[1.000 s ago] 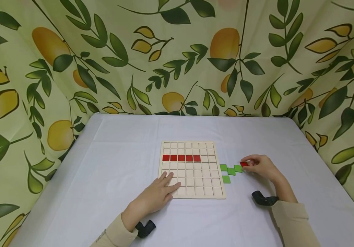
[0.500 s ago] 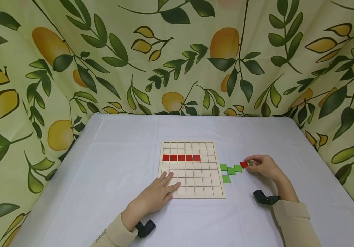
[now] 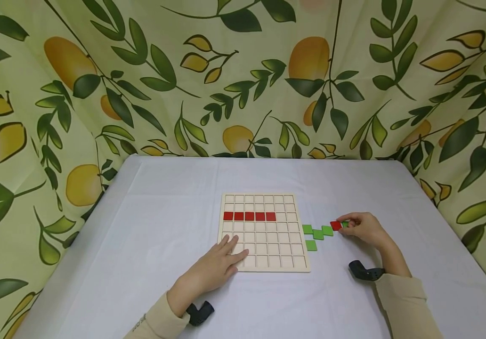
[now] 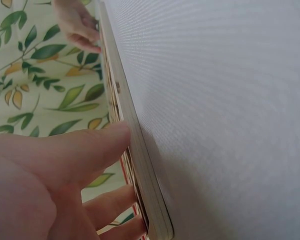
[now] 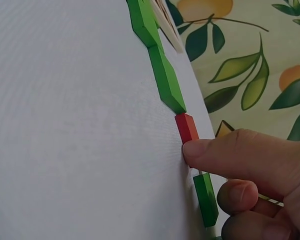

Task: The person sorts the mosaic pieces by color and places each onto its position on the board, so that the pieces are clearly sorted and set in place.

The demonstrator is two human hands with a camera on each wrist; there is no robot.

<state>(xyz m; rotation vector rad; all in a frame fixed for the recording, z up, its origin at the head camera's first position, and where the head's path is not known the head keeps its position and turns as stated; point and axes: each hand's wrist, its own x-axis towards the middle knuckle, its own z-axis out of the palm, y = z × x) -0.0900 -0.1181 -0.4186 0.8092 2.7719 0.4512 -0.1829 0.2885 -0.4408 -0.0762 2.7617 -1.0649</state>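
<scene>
Nearest were the beige sleeves (image 3: 164,320), a black device (image 3: 200,313) at the left wrist. The left hand (image 3: 213,266) lay with fingers spread over the board (image 3: 270,249), its grip wide and closed round nothing, the thumb against the edge. The board looked wooden, pale and flat, with layered edges and a grid of shallow square cells; five red tiles (image 3: 249,216) sat in one row.

To its right, the right hand (image 3: 362,230) had a narrow grip, thumb and forefinger pinching a loose red tile (image 3: 335,226) on the tabletop (image 3: 175,188), just beside a green tile (image 5: 206,200) near the fingers. The loose tile seemed light, stiff and hard to break; its smooth faces might slip, so opposite side edges offered the best hold. Other green tiles (image 3: 318,234), flat and crisp-cornered, lay between it and the board.

White cloth covered the tabletop; beyond hung a softly creased fruit-and-leaf curtain (image 3: 234,66).
</scene>
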